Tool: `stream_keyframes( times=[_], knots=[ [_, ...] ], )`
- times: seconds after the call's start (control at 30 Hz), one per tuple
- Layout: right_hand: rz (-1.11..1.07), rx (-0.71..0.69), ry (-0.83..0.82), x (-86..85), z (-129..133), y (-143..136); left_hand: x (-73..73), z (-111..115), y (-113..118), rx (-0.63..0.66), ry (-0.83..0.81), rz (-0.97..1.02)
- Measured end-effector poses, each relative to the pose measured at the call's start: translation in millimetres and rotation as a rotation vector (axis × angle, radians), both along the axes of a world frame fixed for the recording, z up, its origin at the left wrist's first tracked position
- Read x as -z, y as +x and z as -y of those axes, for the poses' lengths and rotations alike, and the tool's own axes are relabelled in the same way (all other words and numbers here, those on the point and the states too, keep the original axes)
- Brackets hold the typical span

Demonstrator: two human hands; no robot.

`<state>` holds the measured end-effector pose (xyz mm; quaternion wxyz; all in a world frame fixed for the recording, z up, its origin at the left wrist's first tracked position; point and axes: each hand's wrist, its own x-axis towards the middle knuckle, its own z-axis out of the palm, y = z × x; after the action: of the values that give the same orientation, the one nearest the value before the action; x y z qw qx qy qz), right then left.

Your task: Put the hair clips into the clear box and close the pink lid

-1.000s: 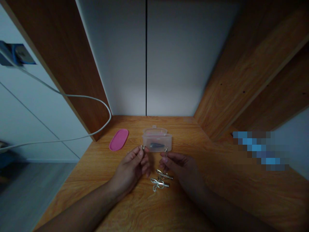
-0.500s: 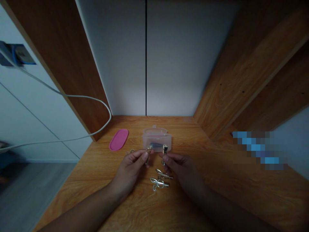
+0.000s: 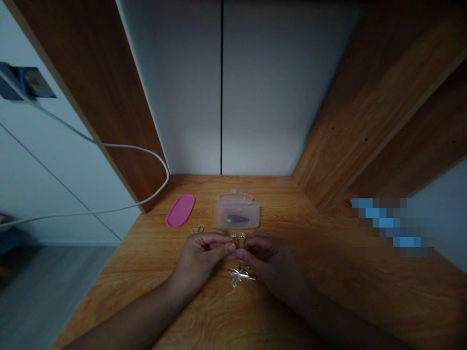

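Note:
Pinched in my left hand is a small shiny metal hair clip. My right hand holds a second metal hair clip between thumb and fingers. Both clips stand upright side by side, very close together; I cannot tell if they touch. Just below the hands, more silvery hair clips lie in a small pile, partly covered by my right hand. Beyond my fingers sits a translucent pinkish box with a dark clip-like piece visible through its front wall.
A pink oval lid rests on the wooden table, left of the box. Small gold-coloured pieces lie beside my left hand. A white cable loops at the left. Wooden panels and a white back wall surround the table.
My hands have come together, so the two held clips are now side by side in front of the box. My right hand now covers more of the clips on the table.

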<state>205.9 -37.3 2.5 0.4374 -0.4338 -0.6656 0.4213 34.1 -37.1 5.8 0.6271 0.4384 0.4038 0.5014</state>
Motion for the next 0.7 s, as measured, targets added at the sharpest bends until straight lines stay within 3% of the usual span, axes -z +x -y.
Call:
stream_keyframes(
  times=[0.13, 0.3, 0.37, 0.47, 0.7],
  knots=[
    [0.145, 0.083, 0.151, -15.4, -10, 5, 5.6, -4, -1, -0.064, -0.008, 0.058],
    [0.405, 0.212, 0.447, -57.2, -57, 17, 13.0, -16, -14, -0.314, 0.347, -0.303],
    [0.598, 0.133, 0.434, -70.6, -80, 18, 11.9, -21, -21, -0.371, 0.527, -0.499],
    [0.852, -0.097, 0.303, -81.3, -104, 16, 9.0, -25, -29, -0.363, 0.697, -0.728],
    [1.023, -0.383, 0.17, -89.0, -108, 1, 16.5, -30, -32, -0.203, 0.746, -0.906]
  ],
)
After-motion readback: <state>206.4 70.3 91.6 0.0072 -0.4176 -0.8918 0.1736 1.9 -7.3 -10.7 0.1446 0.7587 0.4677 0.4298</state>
